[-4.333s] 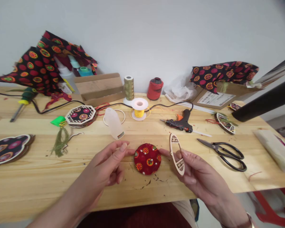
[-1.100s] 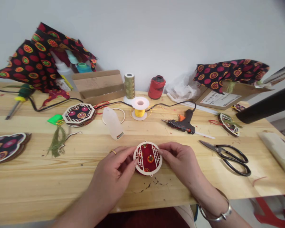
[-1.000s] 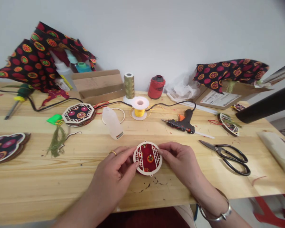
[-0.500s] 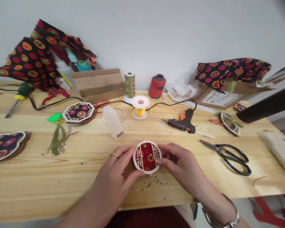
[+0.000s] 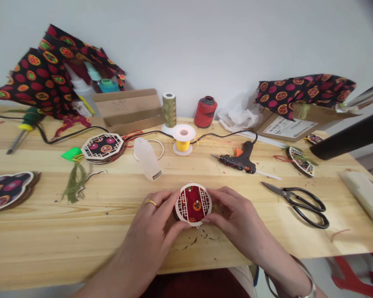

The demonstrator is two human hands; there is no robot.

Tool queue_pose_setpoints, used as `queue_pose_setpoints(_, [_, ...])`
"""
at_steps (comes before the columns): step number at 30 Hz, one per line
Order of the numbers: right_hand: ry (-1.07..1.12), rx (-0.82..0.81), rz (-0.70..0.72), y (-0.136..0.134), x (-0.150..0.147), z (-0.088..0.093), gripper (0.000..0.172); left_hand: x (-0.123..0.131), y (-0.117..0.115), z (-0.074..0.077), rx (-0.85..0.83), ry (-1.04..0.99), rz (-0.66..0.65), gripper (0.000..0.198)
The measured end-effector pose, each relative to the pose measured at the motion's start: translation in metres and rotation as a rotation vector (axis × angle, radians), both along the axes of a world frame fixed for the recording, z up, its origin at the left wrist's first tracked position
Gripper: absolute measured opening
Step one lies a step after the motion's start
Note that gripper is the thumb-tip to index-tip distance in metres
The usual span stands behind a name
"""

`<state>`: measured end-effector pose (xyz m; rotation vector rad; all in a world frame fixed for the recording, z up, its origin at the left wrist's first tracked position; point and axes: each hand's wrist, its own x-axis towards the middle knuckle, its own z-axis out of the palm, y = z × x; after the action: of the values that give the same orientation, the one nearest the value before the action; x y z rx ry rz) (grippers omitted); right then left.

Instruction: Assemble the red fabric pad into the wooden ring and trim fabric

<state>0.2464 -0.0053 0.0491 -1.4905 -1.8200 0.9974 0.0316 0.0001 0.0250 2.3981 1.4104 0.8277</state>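
label on cardboard box [image 5: 287,124]: print too small to read | other text: none

Table [image 5: 49,231]: pale wood, matt, visible grain. Disc [image 5: 193,204]: red printed cloth under pale cut-wood lattice. Scissors [image 5: 298,200], right: black handles, metal blades. Glue gun [image 5: 240,159]: black plastic. Bottle [image 5: 147,159]: translucent plastic, smooth. Box [image 5: 127,109], far: brown cardboard, matt. Ring [image 5: 150,202]: gold metal.
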Motion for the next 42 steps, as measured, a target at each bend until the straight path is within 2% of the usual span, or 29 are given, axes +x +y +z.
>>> queue_pose_setpoints(5, [-0.015, -0.005, 0.000, 0.0006, 0.0001, 0.0002, 0.040, -0.0002, -0.0002, -0.0007, -0.005, -0.005, 0.002, 0.039])
queue_pose_setpoints(19, [-0.045, 0.008, 0.014, 0.0013, -0.0002, 0.0011, 0.043, 0.0021, -0.0024, 0.0012, 0.017, -0.003, 0.026, 0.037])
queue_pose_setpoints(42, [-0.109, 0.022, 0.032, -0.0007, -0.0017, 0.0037, 0.036, 0.0013, -0.0004, 0.0022, 0.019, 0.046, -0.010, 0.038])
